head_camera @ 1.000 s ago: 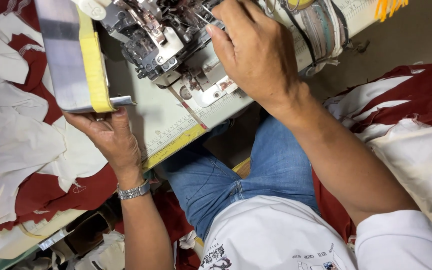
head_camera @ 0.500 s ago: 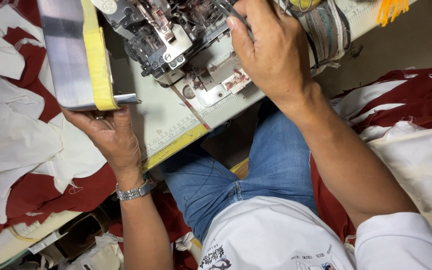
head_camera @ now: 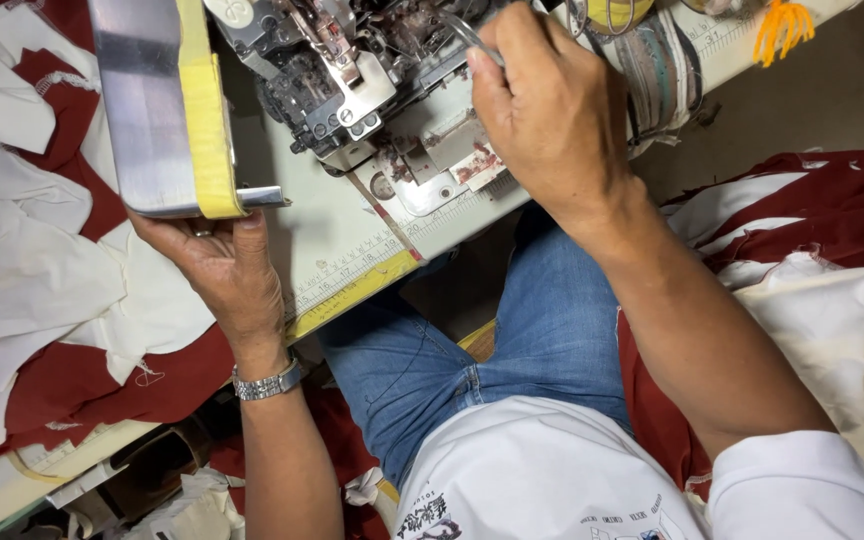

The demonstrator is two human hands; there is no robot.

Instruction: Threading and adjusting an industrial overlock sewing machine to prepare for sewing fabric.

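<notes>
- The tabletop [head_camera: 332, 250] is pale and smooth, with a printed ruler strip and a yellow band along its near edge; it carries the sewing machine and runs on under the cloth at the left
- Cloth pieces [head_camera: 22, 280], white and dark red, lie rumpled in a heap at the left; more of the same hangs at the right, soft and creased
- The sewing machine [head_camera: 352, 70] stands at the top centre, grey metal, its front open so that small screws, plates and thread guides show
- A swung-open cover [head_camera: 157, 110], flat brushed metal with a yellow padded edge, stands just left of the machine
- The left hand [head_camera: 217, 265] lies under the cover's lower corner, fingers curled round it, thumb on the edge; a metal watch [head_camera: 267, 382] sits on that wrist
- The right hand [head_camera: 552, 120] is closed, thumb and fingers pinching slim metal tweezers [head_camera: 472, 38], which point into the machine's open works; their tips cannot be made out
- A small red and white sticker [head_camera: 477, 165] is stuck on the machine bed, just left of the right hand
</notes>
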